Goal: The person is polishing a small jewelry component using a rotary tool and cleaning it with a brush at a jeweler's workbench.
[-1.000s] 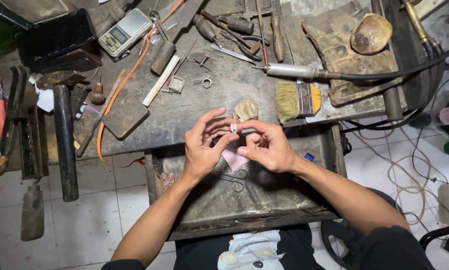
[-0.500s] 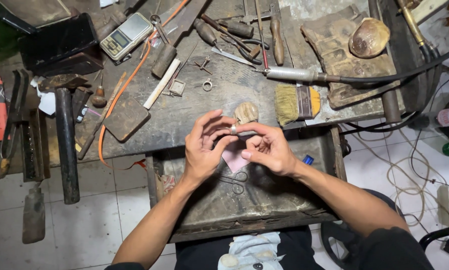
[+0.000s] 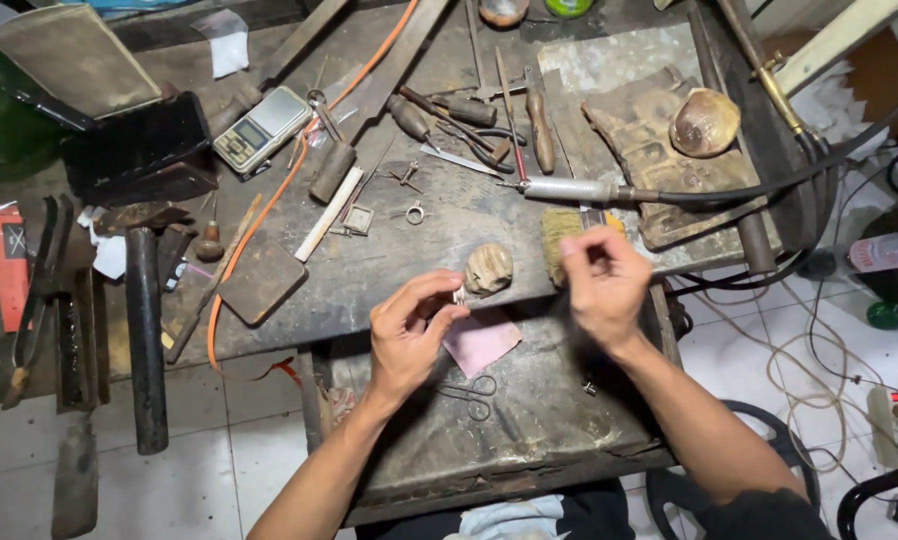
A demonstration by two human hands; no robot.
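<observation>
My left hand (image 3: 409,335) pinches a tiny silvery metal piece (image 3: 459,295) (too small to make out) above the pink paper square (image 3: 481,340) in the bench's drawer tray (image 3: 529,420). My right hand (image 3: 601,280) hovers beside it, fingertips drawn together. Beyond, the lumpy tan wooden block (image 3: 489,268) and yellow-bristled brush (image 3: 561,232) lie on the dark grimy bench (image 3: 399,250).

Small silvery piece (image 3: 459,296), pinched upright in left-hand fingers (image 3: 439,300), just beside a brown lump (image 3: 489,268)
</observation>
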